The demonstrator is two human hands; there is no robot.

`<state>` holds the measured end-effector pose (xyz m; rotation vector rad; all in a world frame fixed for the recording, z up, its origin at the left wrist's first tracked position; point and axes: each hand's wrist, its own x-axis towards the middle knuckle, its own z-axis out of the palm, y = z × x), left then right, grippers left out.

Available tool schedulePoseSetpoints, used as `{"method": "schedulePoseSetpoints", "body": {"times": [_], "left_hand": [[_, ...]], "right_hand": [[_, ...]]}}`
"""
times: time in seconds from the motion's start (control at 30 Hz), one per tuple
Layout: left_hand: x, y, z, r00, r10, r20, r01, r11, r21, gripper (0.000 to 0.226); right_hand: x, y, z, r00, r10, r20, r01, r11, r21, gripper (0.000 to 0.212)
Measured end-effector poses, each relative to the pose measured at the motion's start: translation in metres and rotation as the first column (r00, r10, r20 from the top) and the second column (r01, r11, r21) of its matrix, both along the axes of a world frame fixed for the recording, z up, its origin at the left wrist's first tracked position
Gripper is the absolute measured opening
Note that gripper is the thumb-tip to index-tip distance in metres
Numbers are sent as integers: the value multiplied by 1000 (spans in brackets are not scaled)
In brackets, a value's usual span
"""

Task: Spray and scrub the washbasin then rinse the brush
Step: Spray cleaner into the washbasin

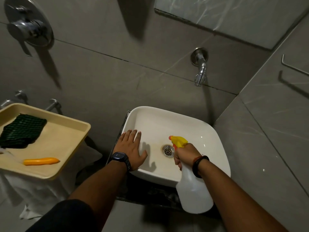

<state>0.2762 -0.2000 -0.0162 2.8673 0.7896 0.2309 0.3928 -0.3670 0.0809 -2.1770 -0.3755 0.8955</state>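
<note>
A white square washbasin sits below centre, its metal drain in the middle. My right hand grips the neck of a white spray bottle with a yellow and orange nozzle aimed into the bowl, just above the drain. My left hand lies flat and open on the basin's left rim, a dark watch on the wrist. An orange brush handle lies in a beige tray at the left; its head is cut off at the frame's edge.
A dark green scrub pad rests in the tray's far corner. A chrome wall tap hangs above the basin's back right. A shower mixer is at the top left. Grey tiled walls close in behind and to the right.
</note>
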Motion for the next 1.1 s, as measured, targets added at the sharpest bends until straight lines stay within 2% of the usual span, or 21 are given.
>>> {"method": "schedulePoseSetpoints", "body": {"times": [0.07, 0.13, 0.2, 0.33, 0.4, 0.47, 0.57, 0.63, 0.77, 0.87, 1.0, 1.1], "left_hand": [[0, 0, -1, 1000, 3, 2, -3, 1000, 0, 83], [1, 1, -1, 1000, 4, 1, -4, 1000, 1, 84], [1, 1, -2, 1000, 4, -2, -4, 1000, 1, 85], [0, 1, -2, 1000, 5, -6, -5, 1000, 11, 86], [1, 1, -3, 1000, 4, -13, -4, 1000, 17, 87], [2, 1, -4, 1000, 3, -19, -3, 1000, 14, 88], [1, 2, -5, 1000, 1, -21, -1, 1000, 7, 87], [1, 2, -5, 1000, 2, -23, -2, 1000, 5, 87], [2, 2, -5, 1000, 3, -16, -3, 1000, 5, 88], [2, 2, -6, 1000, 1, -19, -1, 1000, 5, 87], [3, 3, -8, 1000, -2, -30, 2, 1000, -3, 88], [4, 4, -8, 1000, -7, -25, 7, 1000, -10, 89]], "right_hand": [[4, 6, 2, 992, -61, 114, 58, 998, 30, 66], [13, 5, 6, 968, -146, 203, 145, 989, 22, 55], [23, -4, 9, 957, -152, 245, 170, 984, -56, 44], [22, -22, 13, 992, 43, 117, -8, 959, -284, 41], [14, -21, 13, 994, 101, 37, -83, 939, -335, 28], [8, -16, 12, 996, 90, 23, -79, 949, -305, 26], [9, -6, 8, 997, -3, 71, 9, 996, -88, 56], [14, 0, 8, 984, -80, 156, 86, 996, -30, 58], [29, -9, 13, 912, -271, 308, 297, 954, -39, 27], [36, -26, 17, 915, -273, 296, 321, 938, -127, 13], [34, -43, 17, 935, -271, 230, 314, 933, -177, 16], [31, -46, 13, 950, -256, 179, 289, 938, -194, 26]]}}
